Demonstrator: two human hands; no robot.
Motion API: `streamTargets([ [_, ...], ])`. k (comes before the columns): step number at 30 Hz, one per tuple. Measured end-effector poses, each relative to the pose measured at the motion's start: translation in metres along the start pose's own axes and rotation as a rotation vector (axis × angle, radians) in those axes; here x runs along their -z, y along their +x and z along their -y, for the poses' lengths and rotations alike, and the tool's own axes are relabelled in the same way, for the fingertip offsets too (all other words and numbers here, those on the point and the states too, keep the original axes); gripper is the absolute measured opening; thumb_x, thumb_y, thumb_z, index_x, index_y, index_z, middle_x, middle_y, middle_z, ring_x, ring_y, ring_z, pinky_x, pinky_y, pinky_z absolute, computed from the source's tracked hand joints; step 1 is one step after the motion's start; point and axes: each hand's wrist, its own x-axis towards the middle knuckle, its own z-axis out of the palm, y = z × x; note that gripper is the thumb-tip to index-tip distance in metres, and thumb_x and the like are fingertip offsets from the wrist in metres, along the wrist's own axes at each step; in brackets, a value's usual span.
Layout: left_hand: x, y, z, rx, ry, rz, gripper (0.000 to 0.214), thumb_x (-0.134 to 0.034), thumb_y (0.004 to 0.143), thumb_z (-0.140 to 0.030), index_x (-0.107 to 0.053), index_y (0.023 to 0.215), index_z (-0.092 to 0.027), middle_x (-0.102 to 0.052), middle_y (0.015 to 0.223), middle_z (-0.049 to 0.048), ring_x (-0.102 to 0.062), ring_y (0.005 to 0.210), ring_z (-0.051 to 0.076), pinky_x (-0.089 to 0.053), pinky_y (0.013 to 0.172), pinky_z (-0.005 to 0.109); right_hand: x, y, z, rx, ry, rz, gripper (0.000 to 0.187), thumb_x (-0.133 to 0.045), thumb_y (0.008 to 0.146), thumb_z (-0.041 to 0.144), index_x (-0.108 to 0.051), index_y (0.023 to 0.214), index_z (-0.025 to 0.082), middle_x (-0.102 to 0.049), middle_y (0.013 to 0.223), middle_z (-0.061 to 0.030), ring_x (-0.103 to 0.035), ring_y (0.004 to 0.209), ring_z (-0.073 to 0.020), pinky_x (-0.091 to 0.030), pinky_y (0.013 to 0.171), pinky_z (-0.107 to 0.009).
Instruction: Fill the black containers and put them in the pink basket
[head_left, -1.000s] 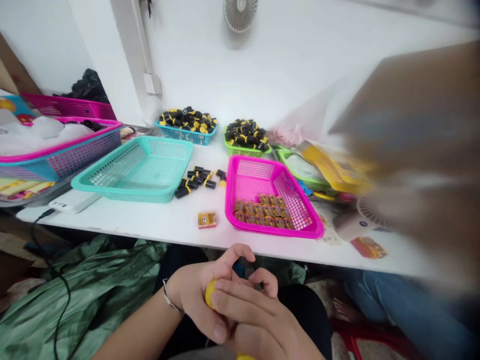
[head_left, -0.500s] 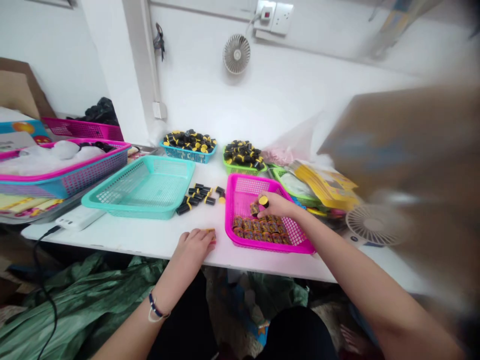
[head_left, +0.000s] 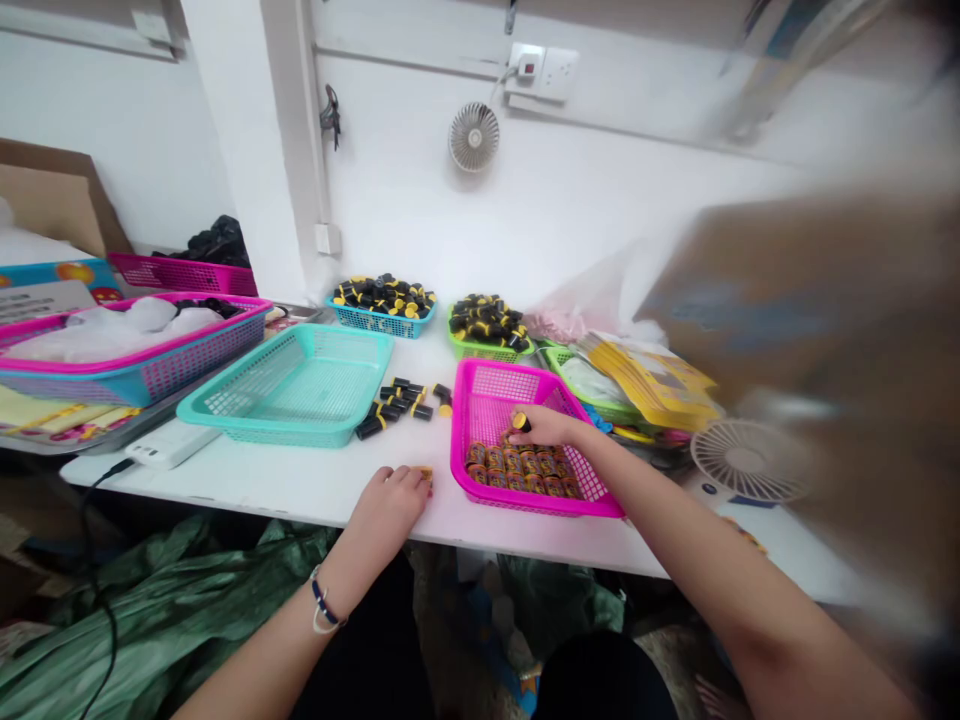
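Note:
Inside the pink basket (head_left: 459,440), my right hand (head_left: 551,428) is closed on a small black cylinder with a yellow end (head_left: 521,422). Just below that hand, several cylinders with orange-brown printed labels (head_left: 514,462) lie in neat rows; my fingers partly cover the upper ones. On the white table left of the basket, my left hand (head_left: 391,500) has its fingers curled down over a small orange-yellow piece (head_left: 426,472), mostly hidden. Behind it, loose black-and-yellow cylinders (head_left: 405,396) lie in a small group.
A turquoise basket (head_left: 352,425) stands on the left, beside a white power bank (head_left: 172,445) with a cable. At the back, a blue basket (head_left: 382,322) and a green basket (head_left: 480,350) hold piled cylinders. Yellow packets (head_left: 652,385) and a fan (head_left: 746,460) are at right.
My right hand has lowered the cylinder toward the labelled rows, and its side is now largely hidden. My left hand stays near the same spot. The whole view has shifted slightly.

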Motion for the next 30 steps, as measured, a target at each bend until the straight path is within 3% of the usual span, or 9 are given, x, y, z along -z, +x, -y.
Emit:
streamTargets([
  [5, 0.0, -0.002, 0.004, 0.022, -0.05, -0.009, 0.023, -0.054, 0.1, -0.011, -0.076, 0.101, -0.013, -0.08, 0.106, 0.0131, -0.072, 0.105, 0.03, -0.052, 0.086, 0.041, 0.003, -0.028, 0.034, 0.045, 0.089, -0.297, 0.032, -0.066, 0.099, 0.037, -0.064, 0.124, 0.017, -0.067, 0.124, -0.0082, -0.069, 0.105, -0.0225, -0.059, 0.09, -0.044],
  [10, -0.002, -0.005, 0.007, 0.072, -0.145, -0.063, 0.023, -0.057, 0.1, -0.018, -0.079, 0.093, -0.018, -0.082, 0.097, 0.0106, -0.074, 0.097, 0.029, -0.053, 0.082, 0.037, -0.009, -0.098, 0.091, 0.177, 0.252, -0.55, 0.018, -0.066, 0.096, 0.036, -0.054, 0.097, 0.023, -0.071, 0.119, -0.0102, -0.069, 0.109, -0.0252, -0.056, 0.093, -0.043],
  [16, 0.002, -0.009, 0.013, 0.186, -0.354, -0.191, 0.022, -0.06, 0.096, -0.021, -0.08, 0.087, -0.023, -0.082, 0.09, 0.0067, -0.076, 0.084, 0.025, -0.055, 0.077, 0.031, -0.049, -0.177, 0.128, 0.232, 0.461, -0.62, 0.022, -0.067, 0.095, 0.031, -0.048, 0.085, 0.026, -0.072, 0.111, -0.0062, -0.071, 0.103, -0.0217, -0.057, 0.086, -0.034],
  [21, 0.002, -0.014, 0.02, 0.285, -0.658, -0.347, 0.016, -0.063, 0.092, -0.027, -0.078, 0.089, -0.023, -0.083, 0.093, 0.0048, -0.077, 0.082, 0.022, -0.058, 0.08, 0.029, -0.091, -0.199, 0.129, 0.184, 0.866, -0.745, 0.011, -0.064, 0.098, 0.03, -0.054, 0.093, 0.028, -0.066, 0.101, -0.0016, -0.069, 0.094, -0.0169, -0.057, 0.084, -0.028],
  [26, 0.01, -0.025, -0.005, 0.34, -1.036, -0.468, 0.034, -0.07, 0.088, -0.033, -0.072, 0.117, -0.016, -0.08, 0.094, 0.0068, -0.077, 0.088, 0.02, -0.062, 0.08, 0.03, -0.114, -0.206, 0.13, 0.101, 1.132, -0.755, 0.008, -0.066, 0.097, 0.029, -0.058, 0.098, 0.029, -0.061, 0.109, -0.0023, -0.069, 0.096, -0.0177, -0.058, 0.088, -0.032],
  [30, 0.016, -0.04, -0.043, 0.247, -1.379, -0.405, 0.018, -0.083, 0.078, -0.033, -0.077, 0.078, -0.016, -0.077, 0.084, 0.0073, -0.076, 0.083, 0.02, -0.063, 0.076, 0.03, -0.115, -0.213, 0.136, 0.045, 1.185, -0.769, 0.009, -0.068, 0.095, 0.031, -0.059, 0.097, 0.029, -0.061, 0.112, -0.0029, -0.069, 0.096, -0.0192, -0.058, 0.087, -0.035],
])
